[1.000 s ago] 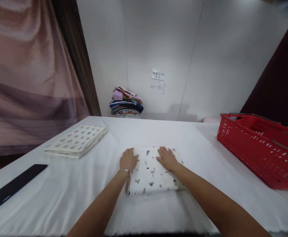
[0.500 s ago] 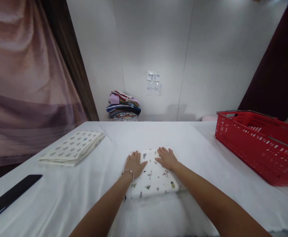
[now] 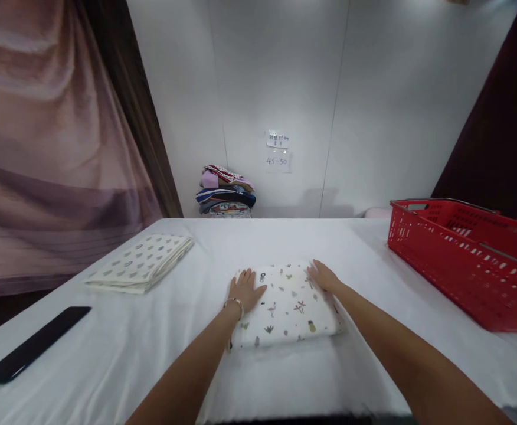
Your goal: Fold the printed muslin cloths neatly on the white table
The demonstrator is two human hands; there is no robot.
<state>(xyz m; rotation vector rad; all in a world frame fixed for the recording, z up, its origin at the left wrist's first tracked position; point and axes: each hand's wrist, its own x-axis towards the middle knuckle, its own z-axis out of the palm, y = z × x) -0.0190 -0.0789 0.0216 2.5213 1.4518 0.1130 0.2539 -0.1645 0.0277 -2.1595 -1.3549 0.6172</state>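
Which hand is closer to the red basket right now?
Right. The right hand is at the right edge of the folded patterned cloth, to the left of the red basket. The left hand rests on the cloth's left side, farther from the basket.

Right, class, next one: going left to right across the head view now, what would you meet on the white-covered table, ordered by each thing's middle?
Flat black object → folded cloth with grey print → left hand → folded cloth with flamingo print → right hand → red basket.
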